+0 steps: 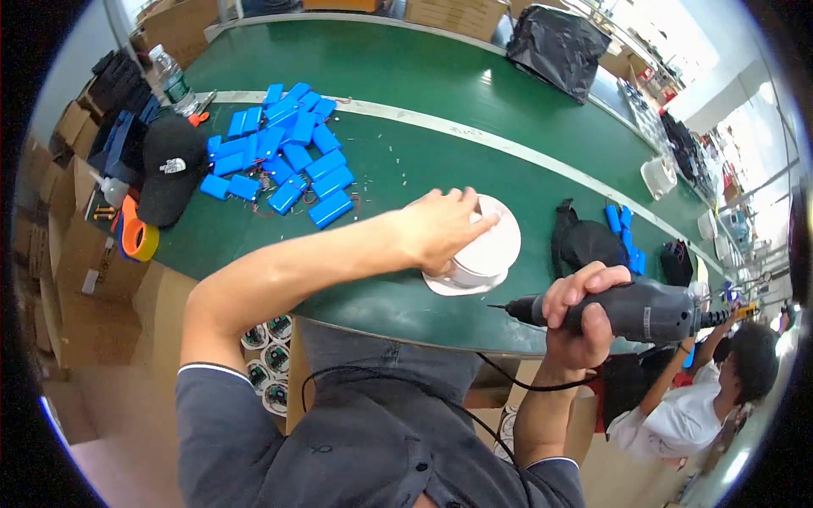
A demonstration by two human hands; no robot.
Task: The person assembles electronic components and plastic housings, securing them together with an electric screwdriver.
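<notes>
A white round plastic housing (495,245) with a flat flange stands near the front edge of the green table. My left hand (442,230) grips it from the left, fingers over its top and thumb low on its side. In my right hand (583,315) is a dark grey electric screwdriver (650,311), fingers wrapped round its body. Its thin bit points left, just right of and below the housing, without touching it. The screwdriver's black cord (542,388) hangs in front of me.
Many blue battery packs (292,140) lie left of the housing, beside a black cap (172,165), a bottle (172,85) and orange and yellow tape rolls (140,233). Another black cap (589,241) lies right. Round circuit-board units (275,357) sit below the table. A person (682,415) works at right.
</notes>
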